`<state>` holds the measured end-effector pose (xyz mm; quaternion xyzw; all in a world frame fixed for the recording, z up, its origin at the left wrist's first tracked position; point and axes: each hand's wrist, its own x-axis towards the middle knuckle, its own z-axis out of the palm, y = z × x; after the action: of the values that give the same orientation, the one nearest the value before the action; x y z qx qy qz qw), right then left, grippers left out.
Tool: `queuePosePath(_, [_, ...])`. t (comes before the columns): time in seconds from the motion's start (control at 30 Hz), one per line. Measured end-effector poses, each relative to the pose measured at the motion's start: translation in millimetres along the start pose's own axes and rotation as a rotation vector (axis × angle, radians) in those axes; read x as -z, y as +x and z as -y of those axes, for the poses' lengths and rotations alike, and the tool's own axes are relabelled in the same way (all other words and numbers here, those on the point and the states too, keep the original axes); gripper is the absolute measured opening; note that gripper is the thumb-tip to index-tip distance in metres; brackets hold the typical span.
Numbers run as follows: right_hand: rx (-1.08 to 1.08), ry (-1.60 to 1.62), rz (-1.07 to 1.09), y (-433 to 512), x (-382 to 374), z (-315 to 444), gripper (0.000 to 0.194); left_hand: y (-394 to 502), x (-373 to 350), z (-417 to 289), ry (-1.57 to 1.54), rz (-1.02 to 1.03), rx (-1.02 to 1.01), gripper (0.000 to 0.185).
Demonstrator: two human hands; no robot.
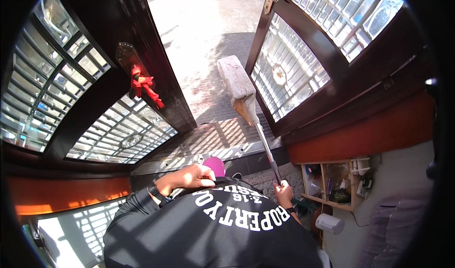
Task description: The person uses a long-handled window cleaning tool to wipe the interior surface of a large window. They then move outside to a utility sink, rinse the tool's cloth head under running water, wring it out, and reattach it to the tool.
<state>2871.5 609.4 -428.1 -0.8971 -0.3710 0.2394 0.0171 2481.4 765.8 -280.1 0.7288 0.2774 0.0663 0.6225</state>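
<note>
My right hand (283, 192) is closed around the grip of a telescopic metal pole (266, 145). At the pole's far end is a cleaning head in a pale, dirty cloth cover (237, 78), raised in the open doorway beside the right-hand door. In front of my chest is my left hand (190, 177), with a watch at the wrist and the fingers curled down against my black shirt (213, 232). Past its fingertips shows a pink rounded object (214, 166), partly hidden by hand and shirt. Whether the fingers grip anything cannot be made out.
Dark doors with barred glass panes stand at left (124, 132) and right (291, 65). A red cloth (142, 84) is tied to the left handle. A metal threshold (160, 165) crosses ahead. A wooden shelf (327, 201) with clutter and a white cylinder (330, 224) are at right.
</note>
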Motion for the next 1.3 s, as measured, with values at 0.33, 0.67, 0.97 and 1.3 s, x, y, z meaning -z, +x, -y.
queuePosePath(0.33, [0.111, -0.007, -0.008, 266, 30, 155, 0.039, 272, 214, -21, -0.636, 0.753, 0.036, 0.024])
queuePosePath(0.67, [0.136, -0.075, 0.016, 446, 46, 374, 0.040, 516, 380, 5, -0.208, 1.110, -0.358, 0.021])
queuePosePath(0.97, [0.297, -0.099, 0.043, 628, -24, 610, 0.039, 510, 659, 233, -0.201, 0.485, -0.084, 0.051])
queuePosePath(1.3, [0.307, -0.156, 0.096, 731, -84, 909, 0.039, 368, 906, 257, -0.471, -0.278, -0.087, 0.051])
